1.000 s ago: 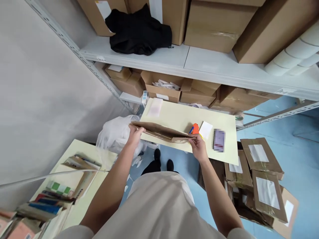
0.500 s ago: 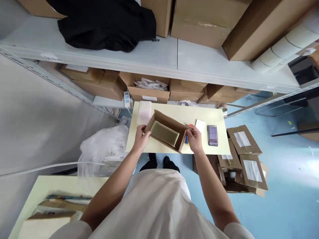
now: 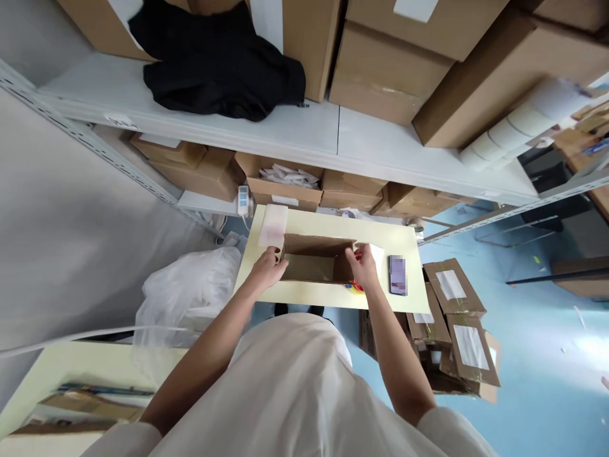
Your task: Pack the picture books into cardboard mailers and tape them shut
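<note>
A cardboard box (image 3: 316, 244) with its top open sits level at the middle of the pale yellow table (image 3: 309, 296). A pale greenish area shows at its bottom; whether it is a lining or the table below, I cannot tell. My left hand (image 3: 267, 270) grips the box's left end, thumb over the edge. At the right end, my right hand (image 3: 364, 270) holds the wall between thumb and fingers. Partly hidden by that hand is a red, yellow and blue ring-shaped thing (image 3: 356, 288). A white flat piece (image 3: 377, 254) lies just beyond the right hand.
A phone (image 3: 398, 275) lies at the table's right, and a whitish pad (image 3: 273, 225) at its back left. Behind rises a shelf (image 3: 285, 136) with boxes and a black garment (image 3: 223, 70). Flattened cartons (image 3: 451, 317) pile up at right; clear plastic bags (image 3: 185, 285) stand left.
The box has turned from slanted to nearly square with the table and come down level. Both hands moved with it, staying at its ends. The camera view has tilted upward slightly.
</note>
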`<state>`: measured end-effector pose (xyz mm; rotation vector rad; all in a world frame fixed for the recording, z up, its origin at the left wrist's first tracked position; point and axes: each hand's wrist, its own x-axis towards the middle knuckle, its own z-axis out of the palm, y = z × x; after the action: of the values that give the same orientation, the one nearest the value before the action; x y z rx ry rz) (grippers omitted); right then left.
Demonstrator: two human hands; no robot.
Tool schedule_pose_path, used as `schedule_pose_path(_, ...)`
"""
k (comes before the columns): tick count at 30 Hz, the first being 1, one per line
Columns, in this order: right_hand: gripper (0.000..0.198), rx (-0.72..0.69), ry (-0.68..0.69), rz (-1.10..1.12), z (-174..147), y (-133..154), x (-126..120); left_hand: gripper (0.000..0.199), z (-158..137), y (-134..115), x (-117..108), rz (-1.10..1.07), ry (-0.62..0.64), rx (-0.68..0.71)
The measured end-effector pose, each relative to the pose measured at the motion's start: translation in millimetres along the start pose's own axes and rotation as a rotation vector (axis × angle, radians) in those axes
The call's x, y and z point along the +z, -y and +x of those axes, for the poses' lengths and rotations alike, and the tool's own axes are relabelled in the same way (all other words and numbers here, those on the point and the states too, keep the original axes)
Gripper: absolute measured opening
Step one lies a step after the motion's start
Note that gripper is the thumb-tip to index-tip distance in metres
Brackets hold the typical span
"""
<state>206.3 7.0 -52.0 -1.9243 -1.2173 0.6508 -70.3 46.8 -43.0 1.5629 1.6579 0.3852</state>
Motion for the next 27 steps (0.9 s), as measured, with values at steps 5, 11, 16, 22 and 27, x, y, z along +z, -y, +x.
schedule_pose_path(5, 0.042, -0.134, 0.238, -0.052, -23, -5, -12, 0.045, -14, -1, 5, -0.049, -0.019, 0.207)
schedule_pose_path(11, 0.061, -0.352, 0.509, -0.125, -14, -15, -30, 0.089, -18, 19, -2, 0.039, 0.205, 0.386)
schedule_pose_path(16, 0.071, -0.513, 0.599, -0.271, -5, -30, -42, 0.114, -9, 22, -10, 0.173, 0.304, 0.374)
schedule_pose_path(22, 0.05, -0.646, 0.619, -0.323, 1, -26, -34, 0.102, 0, 16, -12, 0.209, 0.335, 0.352)
schedule_pose_path(27, 0.041, -0.607, 0.585, -0.195, -1, -33, -37, 0.081, -8, 18, -11, 0.025, 0.349, 0.354)
